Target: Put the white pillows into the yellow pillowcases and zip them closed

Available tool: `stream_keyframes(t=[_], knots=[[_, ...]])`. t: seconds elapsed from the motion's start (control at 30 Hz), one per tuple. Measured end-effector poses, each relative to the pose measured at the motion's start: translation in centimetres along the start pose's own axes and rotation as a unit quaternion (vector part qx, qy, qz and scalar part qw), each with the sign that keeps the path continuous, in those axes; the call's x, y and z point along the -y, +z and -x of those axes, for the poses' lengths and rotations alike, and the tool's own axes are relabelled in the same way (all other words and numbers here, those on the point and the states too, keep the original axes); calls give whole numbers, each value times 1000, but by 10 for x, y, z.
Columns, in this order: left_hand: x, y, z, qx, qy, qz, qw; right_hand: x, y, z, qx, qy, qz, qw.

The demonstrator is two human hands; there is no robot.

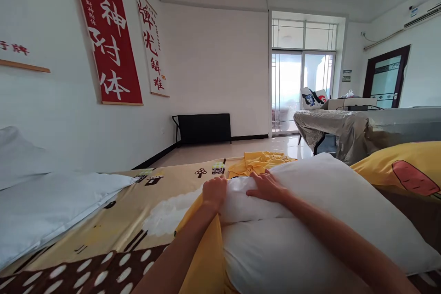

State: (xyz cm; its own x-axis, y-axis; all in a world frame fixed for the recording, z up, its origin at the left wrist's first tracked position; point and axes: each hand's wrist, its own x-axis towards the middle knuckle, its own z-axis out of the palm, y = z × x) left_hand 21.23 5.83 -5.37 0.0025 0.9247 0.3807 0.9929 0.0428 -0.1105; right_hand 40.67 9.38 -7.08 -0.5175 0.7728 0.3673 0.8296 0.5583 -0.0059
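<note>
A white pillow (pixel 268 248) lies in front of me, its left end against or partly inside a yellow pillowcase (pixel 205 257). My left hand (pixel 214 193) is closed in a fist on the pillowcase's upper edge, at the pillow's far left corner. Resting on top of the pillow, my right hand (pixel 267 187) has its fingers spread and presses the fabric. Just beyond both hands sits a crumpled yellow cloth (pixel 262 161). How far the pillow reaches into the case is hidden.
Beneath everything is a patterned bedspread (pixel 127 220). White pillows (pixel 69 206) lie at left, another white pillow (pixel 347 193) at right. Farther right is a yellow pillow (pixel 386 165) with a red patch. A plastic-covered table (pixel 330 121) stands behind.
</note>
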Motion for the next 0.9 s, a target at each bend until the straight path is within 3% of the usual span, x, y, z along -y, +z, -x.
stream_keyframes(t=[0.13,0.27,0.37,0.43,0.53,0.67,0.8,0.9], knots=[[-4,-15,-16,-25,8,18,999,31,-10,24,-60,-78,84,992],[-26,-43,-22,-52,13,41,998,56,-13,32,-66,-116,128,983],[-56,-61,-10,-65,52,51,995,55,-13,22,-55,-101,114,987],[-72,-62,4,-60,92,50,993,44,-13,12,-46,-62,95,992],[-78,-46,27,-38,108,31,993,18,-9,2,-24,-26,77,996],[-48,-8,45,41,61,0,997,0,-5,19,3,-33,62,997],[-22,18,57,110,45,-4,993,18,-3,80,31,-126,38,991],[-25,23,68,123,54,-7,991,32,8,135,25,-196,44,979]])
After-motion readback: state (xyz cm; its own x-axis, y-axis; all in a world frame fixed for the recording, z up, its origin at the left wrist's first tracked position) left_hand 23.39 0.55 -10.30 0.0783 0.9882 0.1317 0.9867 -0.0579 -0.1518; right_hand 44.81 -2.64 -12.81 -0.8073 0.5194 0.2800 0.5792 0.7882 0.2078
